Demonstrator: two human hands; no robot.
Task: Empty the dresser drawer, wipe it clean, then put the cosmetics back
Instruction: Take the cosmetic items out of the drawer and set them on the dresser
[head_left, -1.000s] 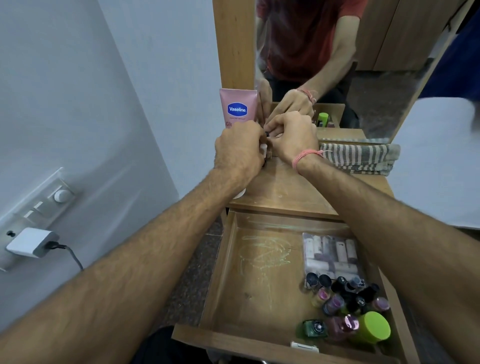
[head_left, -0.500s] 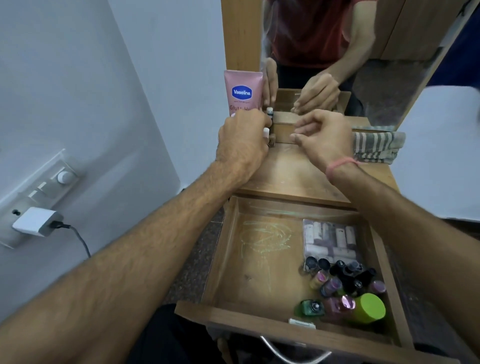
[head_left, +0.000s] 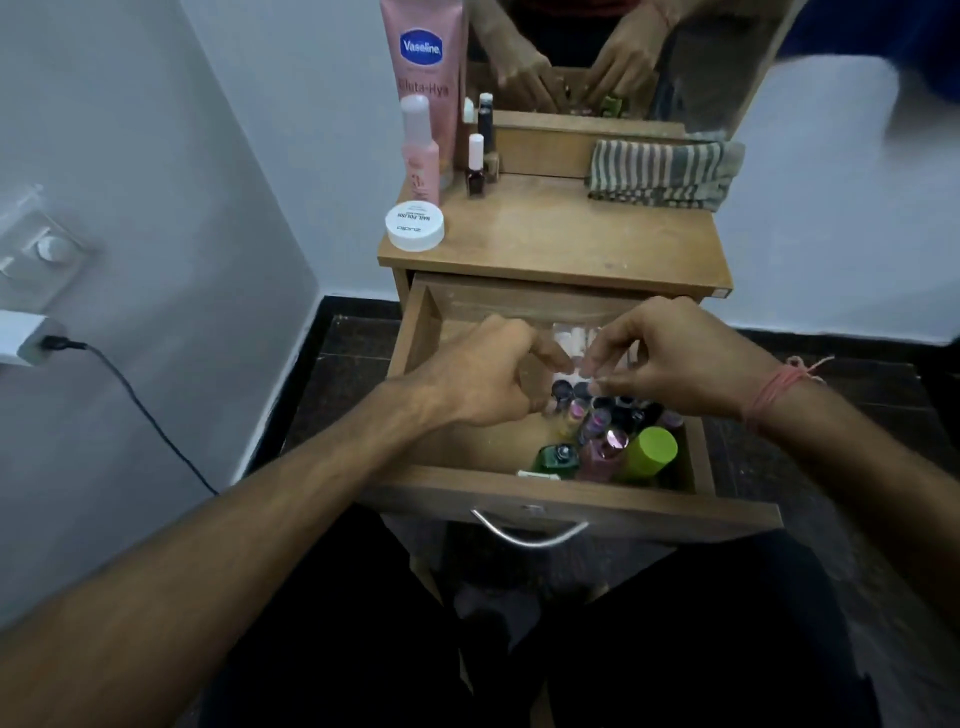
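Far left on the wooden dresser top (head_left: 571, 234): glossy pink Vaseline tube (head_left: 423, 67), slim pink bottle (head_left: 420, 150), flat white round jar (head_left: 414, 225), dark nail polish bottle (head_left: 475, 166); ribbed striped cloth (head_left: 662, 169) folded far right. Your left hand (head_left: 483, 374) and right hand (head_left: 660, 364), fingers loosely curled and empty, now hover over the open drawer (head_left: 519, 493); half a second ago they were up at the dresser top. Small bottles (head_left: 597, 421) and a lime-green cap (head_left: 652, 452) cluster near right in it.
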